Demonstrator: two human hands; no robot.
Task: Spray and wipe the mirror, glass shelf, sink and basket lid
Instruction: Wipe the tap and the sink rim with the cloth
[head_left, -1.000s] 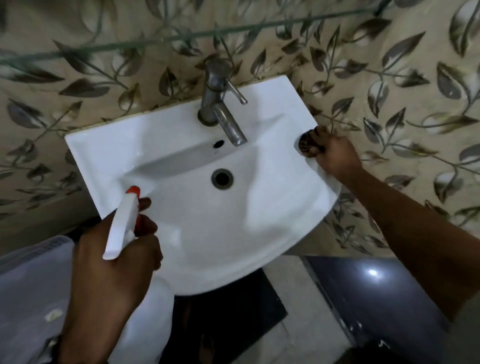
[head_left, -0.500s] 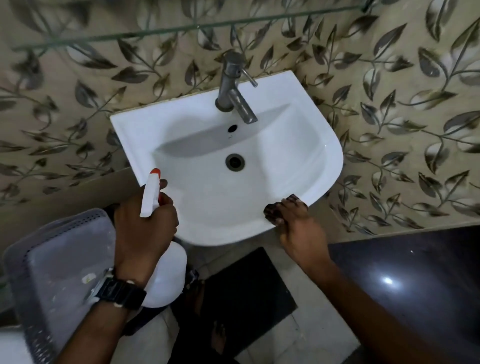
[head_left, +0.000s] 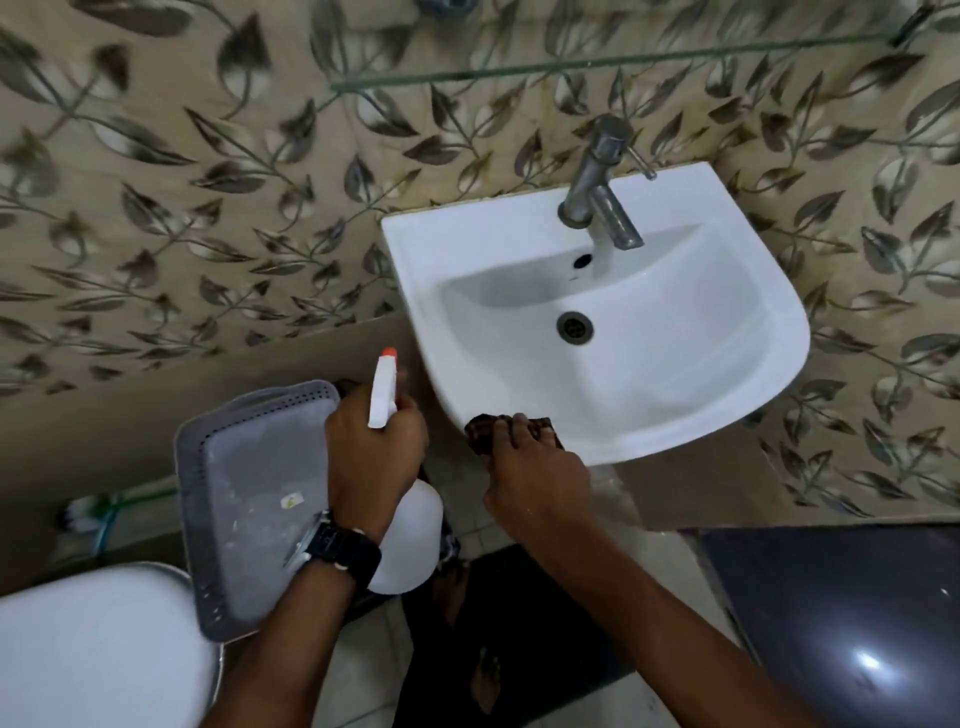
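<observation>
Currently the right hand (head_left: 535, 478) is pinching a dark cloth (head_left: 480, 435) against the sink (head_left: 675, 410) front rim at centre frame, while the left hand (head_left: 371, 452) is gripping the spray bottle (head_left: 410, 540), so spraying the basket lid (head_left: 244, 519) at lower left is likely coming next.

No legible text; sticker (head_left: 291, 501) on basket lid (head_left: 244, 457) seems blurred.

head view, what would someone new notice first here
The white sink on the leaf-patterned wall stands out at upper right, with a metal tap at its back. At its front edge the right hand holds a dark cloth against the rim. Left of that, the left hand grips a white spray bottle with an orange tip, beside a grey basket lid.
</observation>
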